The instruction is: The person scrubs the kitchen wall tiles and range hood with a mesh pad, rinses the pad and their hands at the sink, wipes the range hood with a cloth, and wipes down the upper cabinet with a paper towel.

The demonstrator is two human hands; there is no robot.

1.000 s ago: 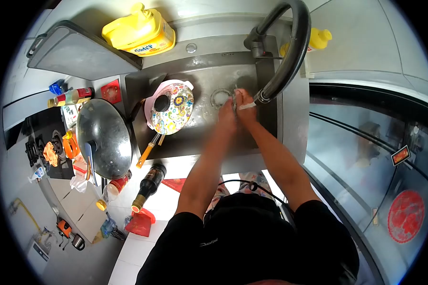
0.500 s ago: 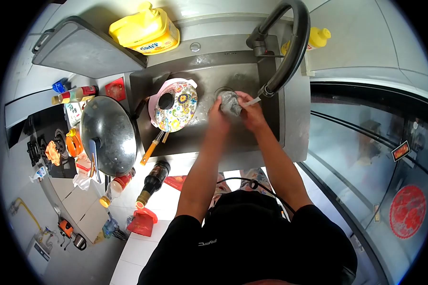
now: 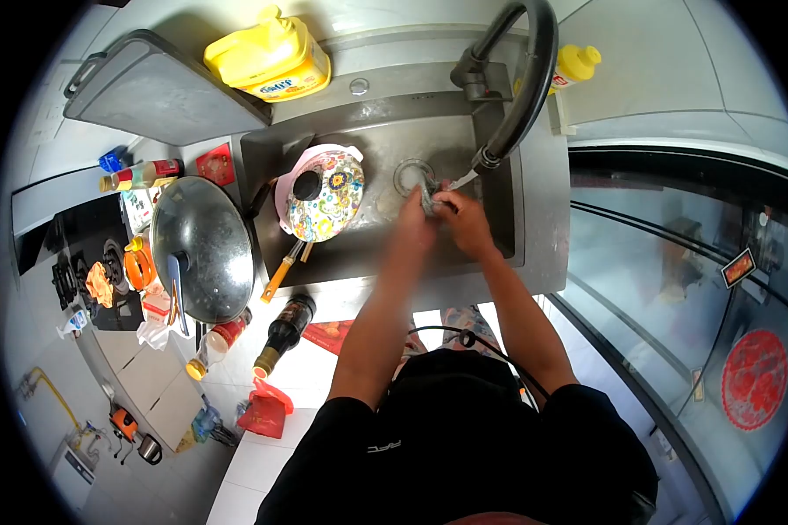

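Note:
Both hands grip a wet grey cloth (image 3: 428,201) over the steel sink (image 3: 385,254). My left hand (image 3: 418,219), a little blurred, is closed around the cloth's left side. My right hand (image 3: 466,220) has its fingers curled on the other side. Water (image 3: 466,179) runs from the black faucet (image 3: 510,131) toward the cloth and my right fingers. Just beyond the hands lies the round drain (image 3: 411,173). To the left in the sink sits a pink pot with a flower-patterned lid (image 3: 334,197); a knife with an orange handle (image 3: 277,278) rests beside it.
A yellow detergent jug (image 3: 276,57) and a grey cutting board (image 3: 162,92) stand behind the sink. On the left are a large glass lid (image 3: 203,249), a dark sauce bottle (image 3: 282,337) and a stove (image 3: 87,254). A yellow bottle (image 3: 576,66) stands behind the faucet.
The cloth was a wide bundle over the drain; now it is squeezed narrower and nearer to me, so the drain shows. My hands have come closer together.

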